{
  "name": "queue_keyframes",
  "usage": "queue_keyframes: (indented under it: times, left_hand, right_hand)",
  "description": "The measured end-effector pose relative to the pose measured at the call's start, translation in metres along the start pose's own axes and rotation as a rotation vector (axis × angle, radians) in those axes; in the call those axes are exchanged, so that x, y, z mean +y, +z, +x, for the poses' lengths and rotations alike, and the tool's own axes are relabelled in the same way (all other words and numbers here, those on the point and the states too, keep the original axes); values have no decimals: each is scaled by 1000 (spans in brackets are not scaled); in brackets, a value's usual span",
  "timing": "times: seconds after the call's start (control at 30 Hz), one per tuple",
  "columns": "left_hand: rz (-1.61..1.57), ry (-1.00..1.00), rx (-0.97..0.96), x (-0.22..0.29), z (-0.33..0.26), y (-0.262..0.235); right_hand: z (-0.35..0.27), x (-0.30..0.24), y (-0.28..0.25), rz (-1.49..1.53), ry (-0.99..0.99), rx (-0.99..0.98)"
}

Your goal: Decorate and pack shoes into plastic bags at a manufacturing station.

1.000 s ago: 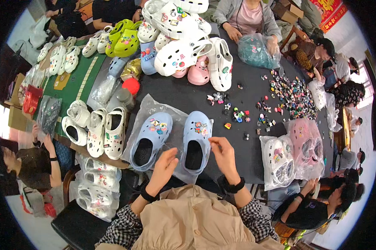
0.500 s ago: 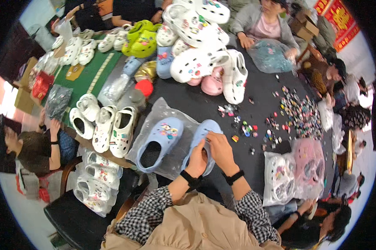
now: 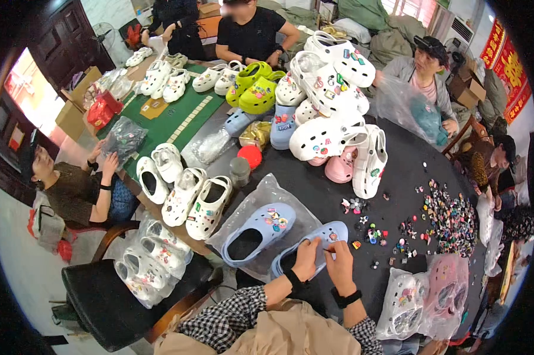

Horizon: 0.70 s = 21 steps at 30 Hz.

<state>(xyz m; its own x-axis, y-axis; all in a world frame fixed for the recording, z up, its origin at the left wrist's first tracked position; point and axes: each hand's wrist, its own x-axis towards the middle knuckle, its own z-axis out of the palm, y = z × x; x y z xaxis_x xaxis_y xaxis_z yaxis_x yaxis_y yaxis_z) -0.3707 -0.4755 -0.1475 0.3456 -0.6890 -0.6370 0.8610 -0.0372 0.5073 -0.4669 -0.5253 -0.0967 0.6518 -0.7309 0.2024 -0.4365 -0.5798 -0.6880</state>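
A light blue clog [image 3: 330, 232] lies in front of me at the table's near edge, with a few small charms on its toe. My left hand [image 3: 306, 260] is closed round its near side. Just right of it, my right hand [image 3: 339, 266] has its fingers pinched together beside the clog; a small dark bit shows at the fingertips, too small to name. To the left, the matching blue clog [image 3: 267, 228] bears a cluster of colourful charms and rests on a clear plastic bag [image 3: 271, 192].
Loose charms [image 3: 450, 219] are heaped at the right. White clogs [image 3: 323, 139] are piled at the table's far side, beside green clogs [image 3: 260, 94]. Bagged clogs [image 3: 403, 302] lie at the near right, others [image 3: 151, 263] on a black chair [image 3: 95, 302]. Several people sit or stand around.
My view has tilted upward, so the whole table appears lower and further right. My right hand has come off the clog's toe and is now at its right side, fingers pinched.
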Motion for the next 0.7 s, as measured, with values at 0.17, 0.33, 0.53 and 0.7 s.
queue_keyframes:
  times: [0.17, 0.33, 0.53, 0.7]
  left_hand:
    - [55, 118, -173, 7, 10, -16]
    - [106, 24, -96, 14, -7, 10]
    - [348, 105, -175, 10, 9, -3]
    - [631, 407, -121, -7, 25, -22]
  right_hand:
    - [-23, 35, -26, -265, 230, 379]
    - [-14, 25, -44, -254, 91, 205]
    - [-9, 3, 8, -299, -141, 128]
    - [-17, -7, 13, -301, -74, 43]
